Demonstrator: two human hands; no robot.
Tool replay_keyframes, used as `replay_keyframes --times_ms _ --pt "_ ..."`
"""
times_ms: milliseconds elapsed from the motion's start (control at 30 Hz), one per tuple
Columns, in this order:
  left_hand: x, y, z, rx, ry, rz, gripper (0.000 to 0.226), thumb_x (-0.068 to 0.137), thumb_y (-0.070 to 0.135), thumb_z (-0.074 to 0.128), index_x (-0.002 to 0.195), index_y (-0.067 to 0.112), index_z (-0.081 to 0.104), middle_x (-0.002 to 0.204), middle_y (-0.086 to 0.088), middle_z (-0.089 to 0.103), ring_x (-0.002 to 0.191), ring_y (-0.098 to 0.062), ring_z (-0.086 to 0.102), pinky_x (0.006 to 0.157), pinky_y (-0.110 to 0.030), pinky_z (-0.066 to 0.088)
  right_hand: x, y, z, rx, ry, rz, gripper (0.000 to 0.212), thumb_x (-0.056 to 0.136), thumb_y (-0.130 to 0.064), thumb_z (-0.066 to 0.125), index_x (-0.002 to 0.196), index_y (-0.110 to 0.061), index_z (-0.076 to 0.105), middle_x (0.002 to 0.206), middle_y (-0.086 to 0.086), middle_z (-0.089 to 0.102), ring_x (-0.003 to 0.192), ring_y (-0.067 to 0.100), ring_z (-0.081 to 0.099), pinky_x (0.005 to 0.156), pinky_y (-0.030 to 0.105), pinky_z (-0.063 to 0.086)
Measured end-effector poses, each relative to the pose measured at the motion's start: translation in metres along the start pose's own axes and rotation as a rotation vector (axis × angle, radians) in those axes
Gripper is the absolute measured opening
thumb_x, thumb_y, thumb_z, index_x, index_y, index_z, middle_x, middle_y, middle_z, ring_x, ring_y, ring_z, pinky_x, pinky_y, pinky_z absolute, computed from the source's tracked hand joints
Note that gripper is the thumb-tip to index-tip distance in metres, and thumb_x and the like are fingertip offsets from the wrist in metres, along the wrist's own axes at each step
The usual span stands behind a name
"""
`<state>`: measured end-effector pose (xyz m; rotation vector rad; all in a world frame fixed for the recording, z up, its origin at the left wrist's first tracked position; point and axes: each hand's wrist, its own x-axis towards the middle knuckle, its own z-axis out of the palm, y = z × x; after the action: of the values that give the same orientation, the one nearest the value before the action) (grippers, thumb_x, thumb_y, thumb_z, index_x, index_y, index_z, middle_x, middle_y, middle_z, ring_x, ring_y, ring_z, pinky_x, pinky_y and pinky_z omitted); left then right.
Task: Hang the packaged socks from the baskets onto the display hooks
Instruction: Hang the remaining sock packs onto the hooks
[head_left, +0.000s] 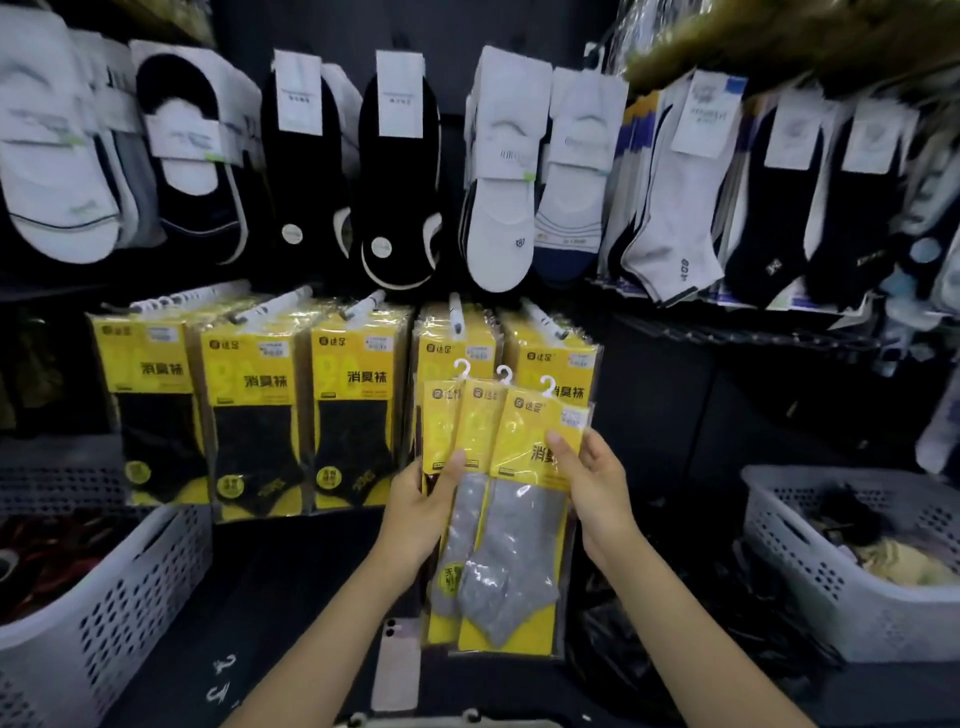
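I hold a fan of three yellow sock packs (511, 525) with grey socks inside, upright in front of the display, their white hanger hooks at the top. My left hand (423, 506) grips the left packs at their left edge. My right hand (592, 480) pinches the rightmost pack near its yellow header. Behind them, rows of matching yellow packs with dark socks (254, 415) hang on display hooks (457, 317). The two hooks right behind my packs also carry yellow packs.
A white perforated basket (104, 613) with reddish items stands at lower left, and another white basket (852, 587) with dark and yellow items at right. Loose white and black socks (498, 171) hang on the upper row. A phone (397, 660) lies below my packs.
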<state>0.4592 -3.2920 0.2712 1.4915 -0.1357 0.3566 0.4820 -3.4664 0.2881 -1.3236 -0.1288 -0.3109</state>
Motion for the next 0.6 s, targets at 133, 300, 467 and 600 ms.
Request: replay_keyframes --times_ms 133,300,467,600 --pt "0.017 0.009 -0.006 -0.001 0.122 0.072 0.026 0.079 0.05 0.055 0.092 0.03 0.066 0.083 0.015 0.074 0.077 -0.001 0.069 0.058 -0.011 0.05 0.033 -0.017 -0.017 0.007 0.123 -0.008 0.015 0.095 -0.02 0.057 0.103 -0.012 0.066 0.1 0.002 0.073 0.093 0.017 0.068 0.082 0.031 0.054" --pt "0.031 0.014 -0.021 0.0 0.187 0.105 0.023 0.084 0.045 0.056 0.093 0.027 0.066 0.082 0.017 0.073 0.075 0.0 0.069 0.054 -0.01 0.049 0.069 -0.03 -0.021 -0.046 0.133 -0.063 0.009 0.095 -0.018 0.057 0.094 -0.018 0.065 0.097 0.002 0.072 0.088 0.016 0.068 0.079 0.031 0.054" --pt "0.034 0.008 -0.029 -0.025 0.184 0.111 0.019 0.086 0.039 0.057 0.093 0.023 0.066 0.081 0.017 0.073 0.072 0.0 0.069 0.052 -0.009 0.048 0.091 -0.017 -0.016 -0.118 0.021 -0.106 0.009 0.094 -0.016 0.058 0.098 -0.018 0.065 0.095 -0.004 0.073 0.082 0.006 0.069 0.067 0.017 0.055" --pt "0.037 0.006 -0.03 -0.043 0.184 0.114 0.019 0.087 0.037 0.057 0.094 0.022 0.066 0.082 0.015 0.074 0.073 -0.001 0.07 0.052 -0.009 0.048 0.111 -0.003 -0.013 -0.177 0.038 -0.136 0.008 0.095 -0.019 0.057 0.094 -0.024 0.063 0.093 -0.007 0.071 0.083 0.004 0.068 0.069 0.017 0.055"
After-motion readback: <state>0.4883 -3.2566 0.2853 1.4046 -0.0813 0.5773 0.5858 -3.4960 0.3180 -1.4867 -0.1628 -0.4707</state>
